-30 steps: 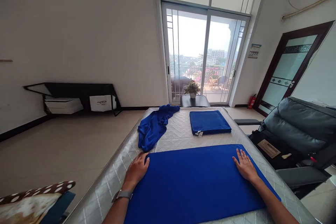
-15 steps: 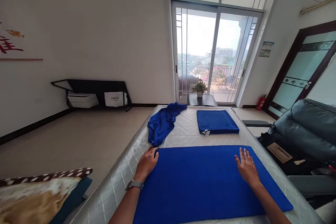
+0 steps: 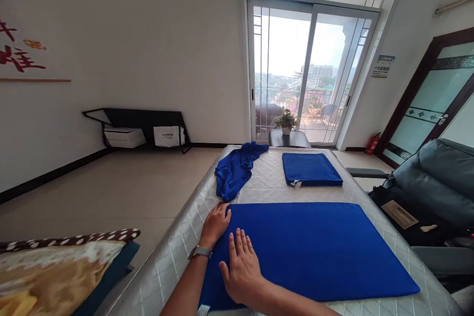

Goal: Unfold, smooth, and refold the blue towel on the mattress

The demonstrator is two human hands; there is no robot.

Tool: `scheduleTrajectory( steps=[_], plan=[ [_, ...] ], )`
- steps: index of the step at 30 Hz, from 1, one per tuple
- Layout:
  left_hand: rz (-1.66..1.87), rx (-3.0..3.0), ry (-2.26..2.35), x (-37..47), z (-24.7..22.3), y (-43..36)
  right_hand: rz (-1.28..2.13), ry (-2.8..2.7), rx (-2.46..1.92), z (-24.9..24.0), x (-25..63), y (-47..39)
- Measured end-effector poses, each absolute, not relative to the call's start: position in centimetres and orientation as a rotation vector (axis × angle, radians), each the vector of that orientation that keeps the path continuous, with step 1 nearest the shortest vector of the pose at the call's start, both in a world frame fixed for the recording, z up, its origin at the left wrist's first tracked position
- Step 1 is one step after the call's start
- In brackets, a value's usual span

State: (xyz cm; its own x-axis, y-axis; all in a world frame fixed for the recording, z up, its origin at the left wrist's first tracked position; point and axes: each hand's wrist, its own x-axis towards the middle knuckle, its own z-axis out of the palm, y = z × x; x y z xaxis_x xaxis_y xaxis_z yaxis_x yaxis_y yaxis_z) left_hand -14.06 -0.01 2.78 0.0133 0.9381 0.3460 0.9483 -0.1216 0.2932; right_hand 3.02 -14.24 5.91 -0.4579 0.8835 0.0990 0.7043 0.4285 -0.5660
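Observation:
A blue cloth point(image 3: 314, 252) lies flat on the quilted mattress point(image 3: 192, 222), a white tag showing at its near left corner. My left hand point(image 3: 216, 223), with a grey band at the wrist, rests on the cloth's far left corner, palm down. Just right of it, my right hand point(image 3: 242, 269) lies flat on the cloth's left part with fingers stretched and thumb apart. Neither hand grips anything visible. Beyond them, a crumpled blue cloth point(image 3: 234, 173) is at the left, and a neatly folded blue stack point(image 3: 312, 169) with white tags is at the right.
A potted plant point(image 3: 286, 121) stands on a dark chair point(image 3: 290, 139) beyond the mattress. To the right is a dark armchair point(image 3: 440, 182) with items on it. Patterned bedding point(image 3: 66, 271) is at lower left; a black frame point(image 3: 140, 118) with white boxes stands by the wall.
My right hand has swept left across the cloth, from its right part to near my left hand. My left hand stays at the corner. The view has shifted slightly.

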Motion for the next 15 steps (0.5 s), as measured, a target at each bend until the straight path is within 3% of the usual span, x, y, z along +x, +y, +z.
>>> scheduleTrajectory(
  steps=[15],
  plan=[
    [-0.710, -2.219, -2.062, -14.3, 2.3, 0.2, 0.444, -2.181, -1.854, 4.6, 16.8, -14.3]
  ],
)
